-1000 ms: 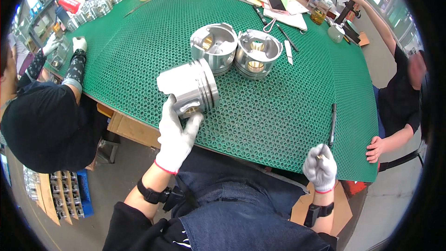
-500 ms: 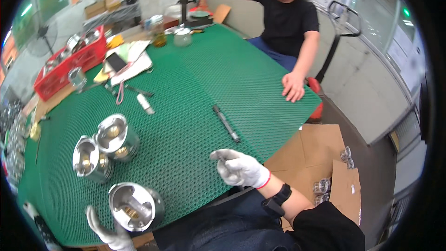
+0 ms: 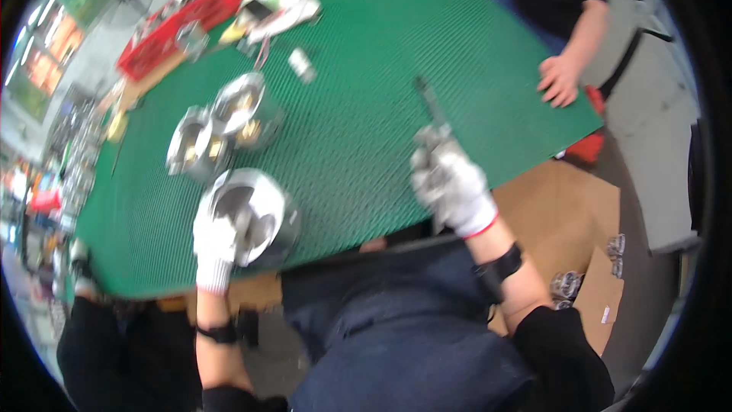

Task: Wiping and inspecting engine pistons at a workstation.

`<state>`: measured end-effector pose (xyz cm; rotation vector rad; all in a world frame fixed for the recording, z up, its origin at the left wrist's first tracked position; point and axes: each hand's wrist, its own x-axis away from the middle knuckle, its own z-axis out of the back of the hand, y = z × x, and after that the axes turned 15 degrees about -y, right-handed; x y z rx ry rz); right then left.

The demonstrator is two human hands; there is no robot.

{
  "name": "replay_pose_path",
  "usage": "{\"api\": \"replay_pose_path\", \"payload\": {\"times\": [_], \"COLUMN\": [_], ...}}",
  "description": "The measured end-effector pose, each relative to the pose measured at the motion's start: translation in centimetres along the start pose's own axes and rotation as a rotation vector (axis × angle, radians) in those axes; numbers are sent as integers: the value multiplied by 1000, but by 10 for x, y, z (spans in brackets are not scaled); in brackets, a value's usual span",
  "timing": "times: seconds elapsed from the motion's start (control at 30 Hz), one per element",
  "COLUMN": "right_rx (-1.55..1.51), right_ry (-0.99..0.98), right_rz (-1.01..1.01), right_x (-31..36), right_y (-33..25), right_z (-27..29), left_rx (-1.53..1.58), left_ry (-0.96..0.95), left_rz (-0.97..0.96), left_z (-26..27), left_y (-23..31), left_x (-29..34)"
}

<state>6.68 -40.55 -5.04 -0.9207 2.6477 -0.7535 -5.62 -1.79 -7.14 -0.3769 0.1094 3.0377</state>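
Observation:
A metal piston stands open side up near the table's front edge. My left hand, in a white glove, grips its left side, fingers over the rim into the hollow. Two more pistons, a left one and a right one, stand side by side just beyond it. A black marker pen lies on the green mat. At its near end is my right hand, also gloved, its fingers curled and covering that end. Motion blur hides whether they grip it.
The green mat covers the table. A small white bottle lies beyond the pistons. A red crate of metal parts stands far left. At the right edge rests another person's hand. Cardboard and more pistons lie on the floor at right.
The view has tilted down. My left hand has come from beside the near piston onto its rim. My right hand has moved forward to the marker pen's near end.

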Motion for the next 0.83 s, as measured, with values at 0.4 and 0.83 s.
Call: {"api": "replay_pose_path", "payload": {"times": [0.4,0.83], "right_rx": [1410,1600], "right_ry": [-414,-531], "right_rz": [30,150], "right_x": [23,-2], "right_y": [16,6], "right_z": [-52,-57], "left_rx": [-14,-9], "left_ry": [-77,-502], "left_rz": [-257,-117], "left_z": [80,91], "left_y": [170,172], "left_x": [-41,-95]}}
